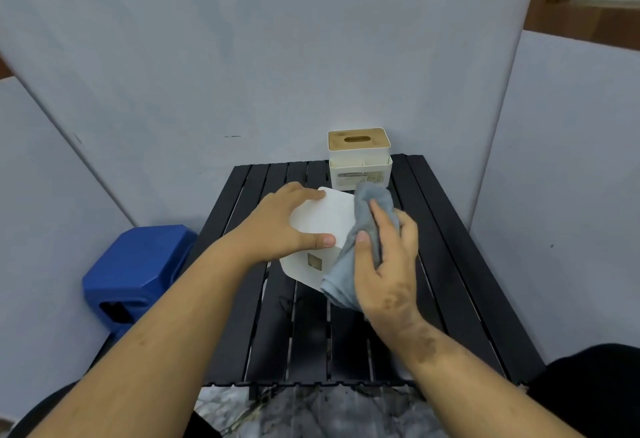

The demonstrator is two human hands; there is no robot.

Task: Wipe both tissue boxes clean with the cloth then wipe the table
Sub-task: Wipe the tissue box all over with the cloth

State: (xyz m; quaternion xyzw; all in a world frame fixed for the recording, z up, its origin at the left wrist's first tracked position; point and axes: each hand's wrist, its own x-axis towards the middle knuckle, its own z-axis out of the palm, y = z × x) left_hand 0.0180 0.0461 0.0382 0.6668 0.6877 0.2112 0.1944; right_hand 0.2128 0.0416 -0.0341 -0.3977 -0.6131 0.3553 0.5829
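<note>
- Pale grey partition panels (242, 56) close in the corner on three sides.
- A black slatted counter (450, 264) fills the middle of the space, with a blue plastic stool (138, 264) just beside its left edge.
- A white tissue box with a wooden lid (360, 157) stands upright at the counter's far edge, apart from both hands.
- A second, plain white tissue box (323, 219) is tilted above the counter's centre; the left hand (277, 226) grips its left side, fingers on top and thumb across the near face.
- A grey-blue cloth (349, 264) is bunched against that box's right side, the right hand (391, 264) clamped around it.
</note>
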